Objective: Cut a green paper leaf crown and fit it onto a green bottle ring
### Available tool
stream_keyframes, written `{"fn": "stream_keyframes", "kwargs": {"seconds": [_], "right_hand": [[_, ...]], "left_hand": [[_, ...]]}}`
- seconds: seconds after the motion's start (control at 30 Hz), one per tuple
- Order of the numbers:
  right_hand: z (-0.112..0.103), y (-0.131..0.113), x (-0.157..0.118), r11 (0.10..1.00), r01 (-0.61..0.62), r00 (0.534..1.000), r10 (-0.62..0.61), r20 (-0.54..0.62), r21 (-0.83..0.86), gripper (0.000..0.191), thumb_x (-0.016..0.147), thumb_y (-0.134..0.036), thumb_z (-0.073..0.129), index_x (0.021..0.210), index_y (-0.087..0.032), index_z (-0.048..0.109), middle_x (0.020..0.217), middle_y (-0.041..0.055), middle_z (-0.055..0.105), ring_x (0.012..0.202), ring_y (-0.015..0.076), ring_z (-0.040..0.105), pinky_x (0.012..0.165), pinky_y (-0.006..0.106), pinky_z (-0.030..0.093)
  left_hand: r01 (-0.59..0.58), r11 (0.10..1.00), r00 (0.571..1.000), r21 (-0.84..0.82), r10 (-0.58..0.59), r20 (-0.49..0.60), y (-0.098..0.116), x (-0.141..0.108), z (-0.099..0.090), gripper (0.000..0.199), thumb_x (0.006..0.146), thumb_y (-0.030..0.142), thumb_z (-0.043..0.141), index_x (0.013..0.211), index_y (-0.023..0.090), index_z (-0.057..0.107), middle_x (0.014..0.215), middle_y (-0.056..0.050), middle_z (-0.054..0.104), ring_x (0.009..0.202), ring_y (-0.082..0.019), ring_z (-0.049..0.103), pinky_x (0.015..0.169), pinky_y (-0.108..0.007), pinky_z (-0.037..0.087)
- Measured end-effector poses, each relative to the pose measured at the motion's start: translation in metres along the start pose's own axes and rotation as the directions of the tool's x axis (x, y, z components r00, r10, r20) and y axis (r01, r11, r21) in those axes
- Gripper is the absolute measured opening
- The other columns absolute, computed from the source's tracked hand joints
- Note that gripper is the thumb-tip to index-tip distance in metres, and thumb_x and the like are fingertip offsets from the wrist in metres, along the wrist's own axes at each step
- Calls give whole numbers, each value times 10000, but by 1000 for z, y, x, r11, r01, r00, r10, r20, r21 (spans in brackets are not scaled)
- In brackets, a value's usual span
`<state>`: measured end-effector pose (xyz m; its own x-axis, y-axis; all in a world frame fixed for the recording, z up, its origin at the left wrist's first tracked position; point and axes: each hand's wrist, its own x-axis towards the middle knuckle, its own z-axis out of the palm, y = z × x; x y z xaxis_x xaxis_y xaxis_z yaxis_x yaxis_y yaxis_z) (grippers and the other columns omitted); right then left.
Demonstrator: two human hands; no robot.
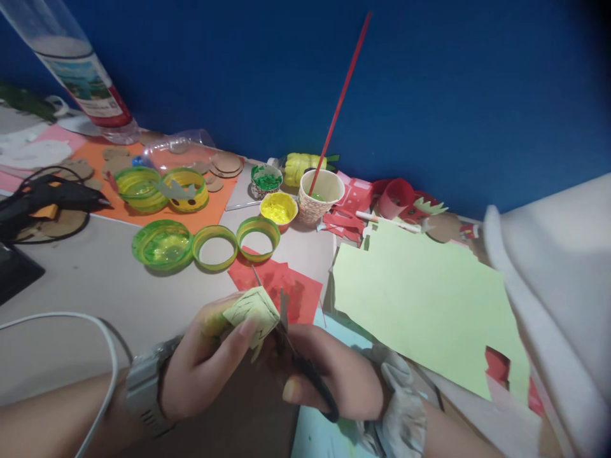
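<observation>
the left hand (205,359) was clamped on the slip (255,300), thumb over its face, to the left of the cup (310,208) and nearer the wearer. the slip was pale green with dark drawn lines, one corner turned to the right. the right hand (341,372) was closed round the handles of the scissors (312,381), also on the near side of the cup. the scissors' long axis ran aslant: handles toward the wearer and rightward, blades pointing forward and left, parted, at the slip's right edge.

between the hands and the cup lay red paper (305,289). the cup held a red straw (341,105), leaning up to the right, and something green low inside. touching or just beside the cup on its left stood a tub (281,224) of yellow stuff; behind that, a tub (262,193) of green. further left of the cup were two open rings (214,265) and a green-yellow dish (157,264); i could not tell whether anything lay in it. right of the cup, nearer the wearer, spread a big green sheet (424,299). far left of the cup, the bottle (90,86) leaned.
</observation>
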<state>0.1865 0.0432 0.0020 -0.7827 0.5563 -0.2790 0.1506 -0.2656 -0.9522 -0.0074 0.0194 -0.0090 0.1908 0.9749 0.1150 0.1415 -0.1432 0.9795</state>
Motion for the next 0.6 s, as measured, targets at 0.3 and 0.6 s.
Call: {"fn": "stream_keyframes", "kwargs": {"seconds": [0.3,0.6], "right_hand": [[3,-2,-1,999,-16,1000,16,-2,34,594,743,-761,535,898,-187,523,758,2,430,648,124,360,567,256,342],[2,-4,0,1000,-9,1000,9,8,10,566,751,-765,513,837,-207,462,765,12,440,669,141,362,578,274,341]], "left_hand": [[-94,993,995,70,92,33,10,9,0,254,941,140,441,702,208,489,645,72,484,594,-57,458,571,-132,401],[-82,996,996,35,80,49,10,9,1,249,950,147,441,716,210,495,663,74,497,610,-54,470,603,-133,408]]}}
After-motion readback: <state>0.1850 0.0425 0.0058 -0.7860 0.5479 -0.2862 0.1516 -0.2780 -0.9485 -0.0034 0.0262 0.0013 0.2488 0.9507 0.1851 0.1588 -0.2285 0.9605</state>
